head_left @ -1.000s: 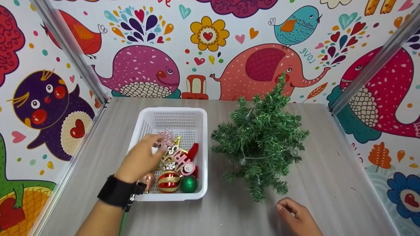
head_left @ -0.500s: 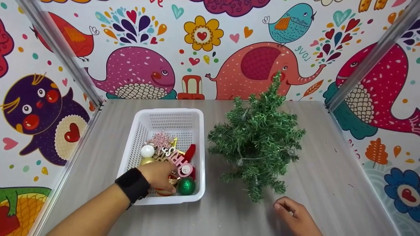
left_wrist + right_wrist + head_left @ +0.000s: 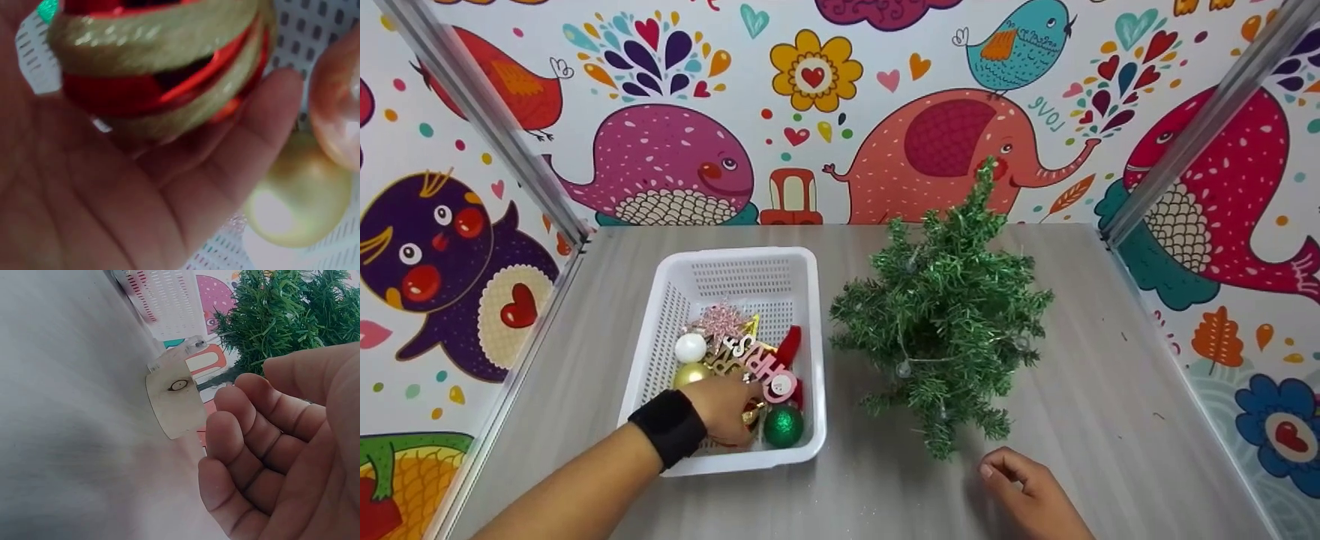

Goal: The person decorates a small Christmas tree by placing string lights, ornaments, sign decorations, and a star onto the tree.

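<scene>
Left fingers first: I read them as curled round the red-and-gold striped bauble [image 3: 157, 62], bent fingers wrapping it in the left wrist view; thumb contact I can't tell. That left hand [image 3: 729, 409] is down in the near end of the white plastic basket [image 3: 819, 352]. A second ago it hung farther in, by the pink glitter star [image 3: 720, 321], and the striped bauble showed whole; now the hand mostly covers it. Barely any shift over the last half second. For the work, I'd call it a pick chosen and a grip settling, bauble not yet out of the basket.

Round the hand: green glitter ball [image 3: 784, 426] just right, gold bauble [image 3: 688, 373] and white ball [image 3: 690, 347] on the far side, pink letter sign [image 3: 771, 375] to the far right.

Outside the basket, tinsel Christmas tree [image 3: 945, 322] on the right. My right hand [image 3: 1027, 495], near side, unmoved: fingers side by side, loosely bent, nothing in them.
</scene>
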The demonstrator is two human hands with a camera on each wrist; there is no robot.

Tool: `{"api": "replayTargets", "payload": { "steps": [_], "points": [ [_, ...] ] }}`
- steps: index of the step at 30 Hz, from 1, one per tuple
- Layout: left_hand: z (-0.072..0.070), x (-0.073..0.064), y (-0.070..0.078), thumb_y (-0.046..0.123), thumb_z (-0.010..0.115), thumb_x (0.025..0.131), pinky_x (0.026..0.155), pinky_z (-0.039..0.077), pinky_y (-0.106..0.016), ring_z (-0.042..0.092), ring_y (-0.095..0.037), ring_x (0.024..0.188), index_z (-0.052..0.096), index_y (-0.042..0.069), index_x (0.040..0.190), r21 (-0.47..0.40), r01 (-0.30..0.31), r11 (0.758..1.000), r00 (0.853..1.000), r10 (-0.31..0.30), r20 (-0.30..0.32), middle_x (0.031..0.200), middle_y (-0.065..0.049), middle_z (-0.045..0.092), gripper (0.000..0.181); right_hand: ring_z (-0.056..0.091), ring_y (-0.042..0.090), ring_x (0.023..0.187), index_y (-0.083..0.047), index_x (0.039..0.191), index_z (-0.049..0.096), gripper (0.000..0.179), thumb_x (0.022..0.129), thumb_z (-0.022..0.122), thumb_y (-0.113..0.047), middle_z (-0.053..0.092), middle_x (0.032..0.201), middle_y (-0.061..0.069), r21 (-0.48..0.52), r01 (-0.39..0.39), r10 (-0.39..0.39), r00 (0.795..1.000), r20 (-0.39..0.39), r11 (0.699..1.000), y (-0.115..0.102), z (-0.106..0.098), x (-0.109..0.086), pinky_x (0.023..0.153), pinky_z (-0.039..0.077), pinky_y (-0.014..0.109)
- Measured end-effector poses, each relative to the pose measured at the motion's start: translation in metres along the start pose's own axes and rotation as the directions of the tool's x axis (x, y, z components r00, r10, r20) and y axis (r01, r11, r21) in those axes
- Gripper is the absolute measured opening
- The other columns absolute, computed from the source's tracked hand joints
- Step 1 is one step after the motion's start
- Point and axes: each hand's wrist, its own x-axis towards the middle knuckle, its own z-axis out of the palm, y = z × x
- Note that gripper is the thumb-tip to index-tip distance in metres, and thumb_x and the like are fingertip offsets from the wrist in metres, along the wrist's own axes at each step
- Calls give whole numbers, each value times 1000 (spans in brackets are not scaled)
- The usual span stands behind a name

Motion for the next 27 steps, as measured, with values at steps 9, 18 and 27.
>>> {"api": "replayTargets", "payload": {
  "steps": [9, 18, 27],
  "points": [
    [-7, -8, -4, 21, 85, 73, 90, 58, -50, 65, -29, 99, 65, 7, 130, -10, -107, 994, 980, 104, -168, 117, -13, 65, 62, 56, 13, 87, -3, 112, 64, 30, 108, 55, -31, 64, 100, 10, 5, -47, 46, 998, 47, 999, -9, 4, 2, 73, 43, 29],
    [-19, -32, 30, 37, 86, 86, 99, 59, -39, 58, -24, 125, 58, 15, 141, -87, -302, 949, 782, 195, -593, 140, -7, 59, 66, 58, 14, 90, -8, 110, 65, 18, 109, 54, -22, 67, 100, 11, 14, 134, -135, 989, 66, 991, -36, 9, 1, 79, 46, 28],
    [9, -69, 94, 27, 84, 86, 87, 61, -28, 65, -28, 120, 53, 10, 144, -252, -629, 736, 605, 259, -753, 147, -13, 55, 68, 59, 15, 81, -9, 111, 65, 36, 96, 50, 21, 64, 94, 4, 92, 556, -556, 831, -26, 826, -84, 23, -6, 69, 50, 28]
  ]
}}
